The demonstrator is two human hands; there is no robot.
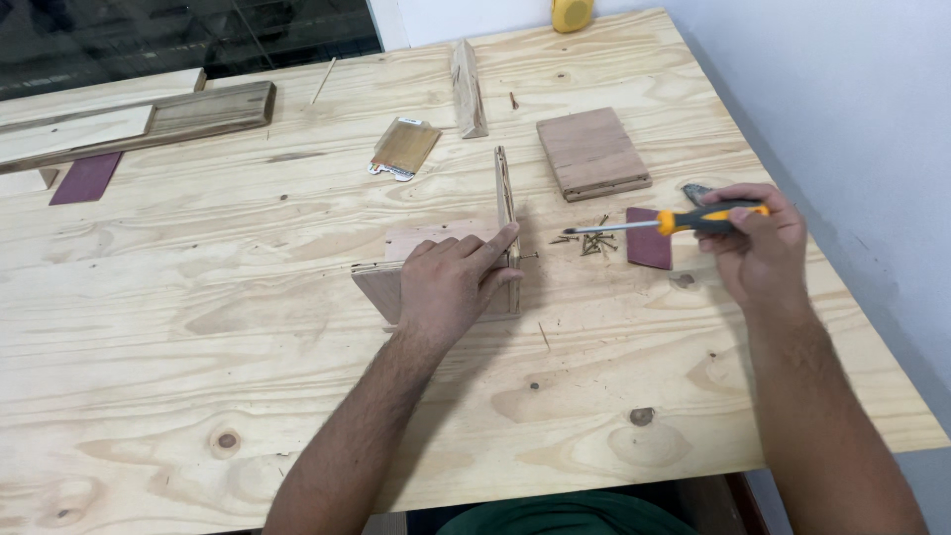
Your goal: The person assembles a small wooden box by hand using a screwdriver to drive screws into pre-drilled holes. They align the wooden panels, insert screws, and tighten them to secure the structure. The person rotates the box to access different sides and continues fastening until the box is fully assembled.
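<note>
The left hand (451,282) lay flat on a low wooden board (388,287) near the middle of the plywood counter (248,376), fingers spread and pressing down. Its index finger stretched along the foot of a thin upright board (503,188) that stood on edge against the flat one, the two meeting at a right angle. This grip closed on nothing; it only bore down on the wood. A screw (528,258) stuck out of the upright board's outer face, just beside the fingertips.

The right hand (758,248) was well apart from the joint, toward the counter's right edge. Its grip was clamped around the orange and black handle of a screwdriver (664,222), held level with the shaft pointing left. The tip hung over a small heap of loose screws (591,239), which lay beside a dark red sheet of sandpaper (649,241).

Beyond these, a square wooden panel (592,154) rested flat, and a narrow wood strip (468,89) lay farther back. A small packet with a wood-coloured face (404,149) sat to the left of the strip. Long planks (139,124) were stacked at the far left, with another dark red sheet (86,178) by them. A yellow round object (572,14) sat at the counter's far edge.
</note>
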